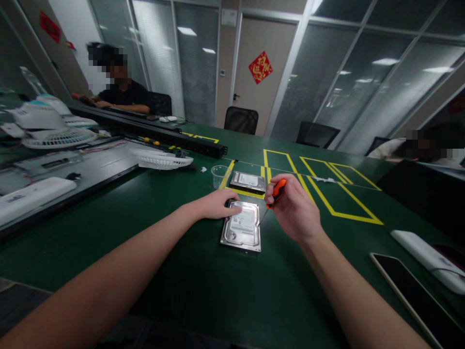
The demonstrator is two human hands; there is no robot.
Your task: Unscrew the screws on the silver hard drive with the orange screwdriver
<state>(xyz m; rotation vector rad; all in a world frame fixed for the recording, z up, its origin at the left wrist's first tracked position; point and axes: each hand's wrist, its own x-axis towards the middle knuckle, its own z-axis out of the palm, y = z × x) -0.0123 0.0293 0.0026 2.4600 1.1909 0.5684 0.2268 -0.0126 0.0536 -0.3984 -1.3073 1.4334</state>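
Note:
A silver hard drive (242, 231) lies label up on the green table. My left hand (218, 204) is closed on its far left corner, with the thumb over the top face. In my right hand (293, 209) is an orange and black screwdriver (279, 193), its thin shaft slanting down to the drive's right edge. Whether the tip sits in a screw is too small to tell. Just beyond, a second hard drive (248, 181) lies flat inside yellow tape, beside a clear plastic cup (219, 176).
White fan parts (162, 159) and a large panel (105, 162) fill the left side. A phone (414, 291) and a white power strip (428, 257) lie at the right. One person sits at the far left, another at the far right.

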